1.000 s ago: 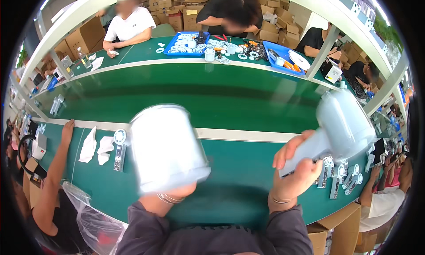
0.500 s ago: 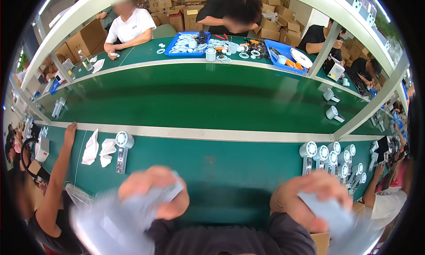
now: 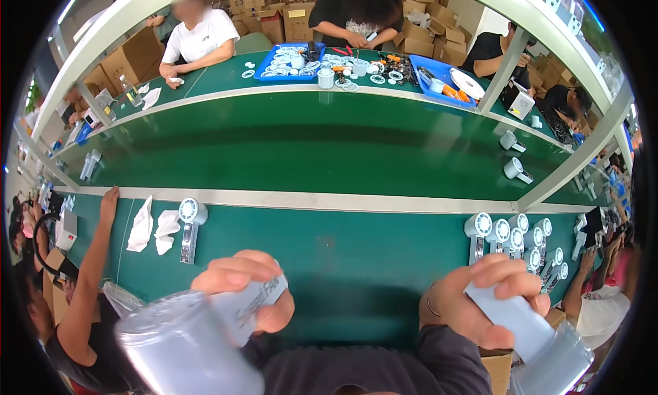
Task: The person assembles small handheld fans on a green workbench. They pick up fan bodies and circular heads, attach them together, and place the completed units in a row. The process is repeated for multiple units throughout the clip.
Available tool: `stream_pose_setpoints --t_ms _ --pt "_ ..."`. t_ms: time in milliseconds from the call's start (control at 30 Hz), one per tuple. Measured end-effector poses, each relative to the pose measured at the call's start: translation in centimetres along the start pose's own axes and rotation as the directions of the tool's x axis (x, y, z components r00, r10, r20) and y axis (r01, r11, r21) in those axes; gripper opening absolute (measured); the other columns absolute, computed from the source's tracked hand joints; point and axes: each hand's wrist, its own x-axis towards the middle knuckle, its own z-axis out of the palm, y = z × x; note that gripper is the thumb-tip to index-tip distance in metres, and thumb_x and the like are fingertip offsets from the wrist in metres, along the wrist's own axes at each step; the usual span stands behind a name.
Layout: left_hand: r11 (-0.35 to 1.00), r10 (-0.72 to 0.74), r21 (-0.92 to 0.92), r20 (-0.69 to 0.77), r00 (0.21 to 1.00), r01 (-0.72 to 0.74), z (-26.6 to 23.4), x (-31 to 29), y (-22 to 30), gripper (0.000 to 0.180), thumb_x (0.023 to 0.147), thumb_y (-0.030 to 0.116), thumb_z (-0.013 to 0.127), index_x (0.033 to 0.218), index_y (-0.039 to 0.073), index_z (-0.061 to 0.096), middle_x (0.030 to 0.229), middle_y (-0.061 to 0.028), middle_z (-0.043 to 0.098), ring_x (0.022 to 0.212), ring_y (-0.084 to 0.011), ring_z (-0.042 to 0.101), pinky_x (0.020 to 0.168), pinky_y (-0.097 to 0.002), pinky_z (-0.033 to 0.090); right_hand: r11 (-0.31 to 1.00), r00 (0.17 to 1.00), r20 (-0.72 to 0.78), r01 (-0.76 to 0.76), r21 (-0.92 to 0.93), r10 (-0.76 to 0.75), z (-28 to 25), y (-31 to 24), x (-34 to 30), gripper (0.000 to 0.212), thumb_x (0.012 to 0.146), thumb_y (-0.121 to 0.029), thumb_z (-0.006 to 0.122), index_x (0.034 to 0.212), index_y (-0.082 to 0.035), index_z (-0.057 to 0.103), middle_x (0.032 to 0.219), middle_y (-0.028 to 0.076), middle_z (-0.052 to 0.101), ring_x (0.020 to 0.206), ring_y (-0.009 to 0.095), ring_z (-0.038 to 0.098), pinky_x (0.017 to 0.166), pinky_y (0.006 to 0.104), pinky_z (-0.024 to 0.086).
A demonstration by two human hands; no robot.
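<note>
My left hand (image 3: 248, 285) is closed around the flat handle of a light blue-grey handheld fan (image 3: 185, 347); its thick round head tilts toward the lower left, close to the camera. In my right hand (image 3: 483, 299) is a second handheld fan (image 3: 514, 323) of the same colour, gripped by the handle, its head pointing to the lower right and partly cut off by the rim. Both are held above the near edge of the green table (image 3: 329, 258). A single handheld fan (image 3: 191, 220) lies beyond my left hand, its round grille facing up.
White cloths (image 3: 141, 227) lie beside that fan. Several finished-looking fans (image 3: 498, 232) cluster at the right. A pale rail (image 3: 308, 202) borders a green conveyor belt (image 3: 301, 148) bearing more fans. Blue trays (image 3: 291, 76) of parts stand across it. A neighbour's arm (image 3: 89, 278) reaches in at left.
Both hands and their fans were smeared by motion and now show sharper, in nearly the same places. The person across the belt has raised their head slightly, uncovering their hands.
</note>
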Motion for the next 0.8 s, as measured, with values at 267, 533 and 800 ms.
stream_pose_setpoints --t_ms 267,533,800 --pt "0.955 0.138 -0.178 -0.434 0.89 -0.236 -0.9 0.5 1.8 0.049 0.09 0.028 0.054 0.122 0.002 0.029 0.099 -0.0125 0.046 0.076 -0.0191 0.048 0.066 -0.0293 0.047 0.893 0.965 -0.096 0.262 0.365 -0.244 -0.2 -0.4 1.4 0.049 0.074 -0.03 0.069 0.109 -0.007 0.043 0.083 0.007 0.051 0.069 0.017 0.05 0.059 0.0315 0.041" --pt "0.981 0.026 -0.131 -0.639 0.768 -0.142 -0.3 -0.4 1.2 0.046 0.08 0.021 0.06 0.116 0.005 0.038 0.1 -0.0094 0.051 0.077 -0.0156 0.051 0.058 -0.0303 0.044 0.859 0.895 0.001 -0.429 0.28 0.447 -2.0 1.8 -0.6 0.032 0.087 -0.033 0.051 0.105 -0.007 0.052 0.077 0.0 0.047 0.066 0.012 0.046 0.055 0.0258 0.039" --pt "0.914 -0.405 -0.194 -0.435 0.804 0.355 -0.5 0.3 2.7 0.024 0.075 0.016 0.062 0.096 0.006 0.053 0.088 -0.0028 0.056 0.077 -0.0142 0.051 0.066 -0.0265 0.041 0.568 0.745 0.357 -0.663 0.487 0.564 -1.5 1.3 0.2 0.038 0.095 -0.021 0.037 0.126 -0.001 0.045 0.109 0.01 0.058 0.1 0.014 0.054 0.082 0.0248 0.046"
